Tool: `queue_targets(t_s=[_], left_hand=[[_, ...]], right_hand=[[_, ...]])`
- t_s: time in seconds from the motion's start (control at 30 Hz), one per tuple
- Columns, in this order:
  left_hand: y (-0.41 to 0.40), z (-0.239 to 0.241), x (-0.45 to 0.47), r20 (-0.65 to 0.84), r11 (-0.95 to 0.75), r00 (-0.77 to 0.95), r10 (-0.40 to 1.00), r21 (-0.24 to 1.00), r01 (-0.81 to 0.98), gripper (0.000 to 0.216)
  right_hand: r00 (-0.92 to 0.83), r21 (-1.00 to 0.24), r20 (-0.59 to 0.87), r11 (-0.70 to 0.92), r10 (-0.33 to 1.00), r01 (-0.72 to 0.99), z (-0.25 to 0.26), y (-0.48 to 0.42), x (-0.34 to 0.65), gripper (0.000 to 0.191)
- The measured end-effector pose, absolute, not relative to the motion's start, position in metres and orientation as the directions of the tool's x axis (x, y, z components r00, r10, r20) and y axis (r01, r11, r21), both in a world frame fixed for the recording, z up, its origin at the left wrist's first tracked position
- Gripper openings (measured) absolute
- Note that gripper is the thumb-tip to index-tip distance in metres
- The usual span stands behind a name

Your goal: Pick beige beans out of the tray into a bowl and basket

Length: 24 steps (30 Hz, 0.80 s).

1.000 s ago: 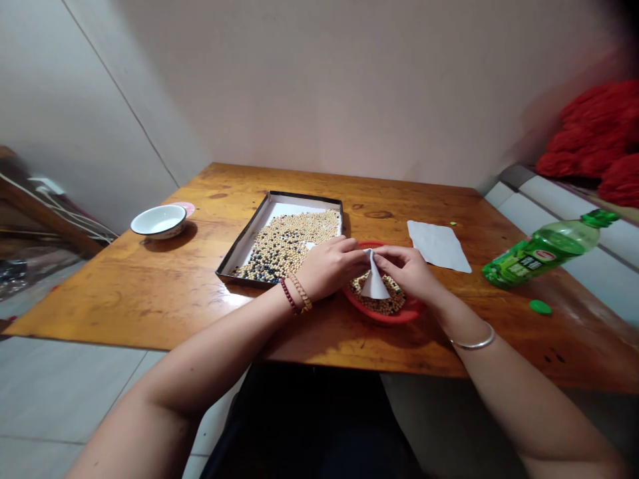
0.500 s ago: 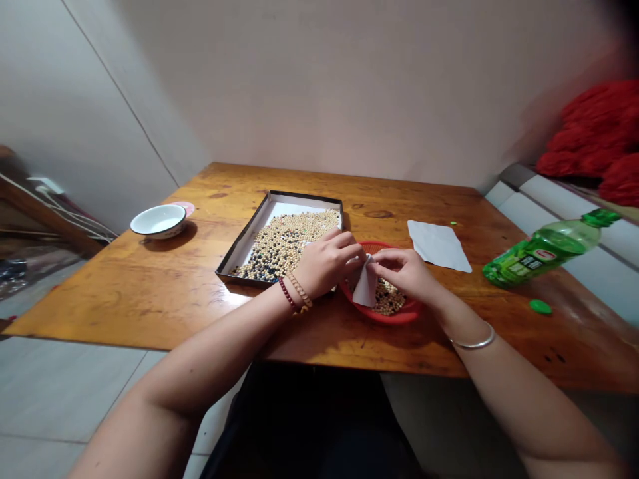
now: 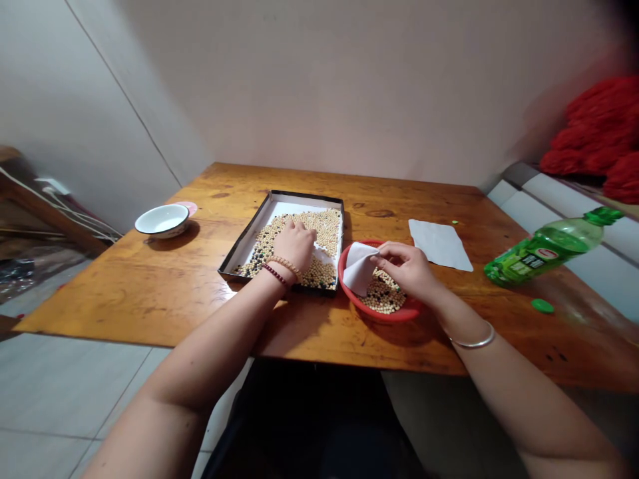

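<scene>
My right hand (image 3: 407,267) pinches a piece of white paper (image 3: 360,267) rolled into a cone, holding it over a red bowl (image 3: 384,311) with pale and a few dark beans in it. My left hand (image 3: 295,245) rests with curled fingers on the beans in a dark-rimmed tray (image 3: 252,233), which lies just left of the bowl and holds many pale beans mixed with dark ones. What the left fingers hold, if anything, is hidden.
On the wooden table (image 3: 150,293), a white bowl (image 3: 162,221) stands at the far left. A flat white paper sheet (image 3: 439,243) lies right of the red bowl. A green bottle (image 3: 546,247) lies tilted at the right with its green cap (image 3: 542,305) nearby.
My left hand has let go of the paper cone and moved left onto the beans in the tray. My right hand keeps the cone, now tipped towards the left.
</scene>
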<state>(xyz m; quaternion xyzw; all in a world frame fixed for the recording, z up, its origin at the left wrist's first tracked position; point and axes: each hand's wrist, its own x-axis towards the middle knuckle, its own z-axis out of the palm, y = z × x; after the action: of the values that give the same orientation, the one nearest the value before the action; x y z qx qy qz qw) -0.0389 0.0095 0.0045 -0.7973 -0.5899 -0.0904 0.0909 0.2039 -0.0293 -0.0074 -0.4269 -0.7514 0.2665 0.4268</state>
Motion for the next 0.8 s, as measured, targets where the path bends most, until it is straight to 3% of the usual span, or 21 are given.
queue_targets(t_s=[0.33,0.53,0.67,0.8], left_hand=[[0.015,-0.008,-0.029,0.201,-0.352,0.335,0.920,0.055,0.934,0.019],[0.014,-0.009,-0.029,0.187,-0.371,0.364,0.913,0.002,0.929,0.019],[0.010,-0.002,-0.025,0.326,-0.385,0.351,0.878,0.044,0.922,0.020],[0.000,0.010,-0.016,0.541,-0.636,0.462,0.703,0.186,0.749,0.018]], right_hand=[[-0.246,-0.767,0.442,0.505,0.863,0.395,-0.010,-0.027,0.205,0.030],[-0.230,-0.790,0.434,0.491,0.871,0.367,-0.010,-0.027,0.205,0.028],[-0.209,-0.791,0.447,0.493,0.870,0.363,-0.012,-0.026,0.205,0.026],[-0.196,-0.808,0.432,0.474,0.880,0.351,-0.014,-0.025,0.205,0.026]])
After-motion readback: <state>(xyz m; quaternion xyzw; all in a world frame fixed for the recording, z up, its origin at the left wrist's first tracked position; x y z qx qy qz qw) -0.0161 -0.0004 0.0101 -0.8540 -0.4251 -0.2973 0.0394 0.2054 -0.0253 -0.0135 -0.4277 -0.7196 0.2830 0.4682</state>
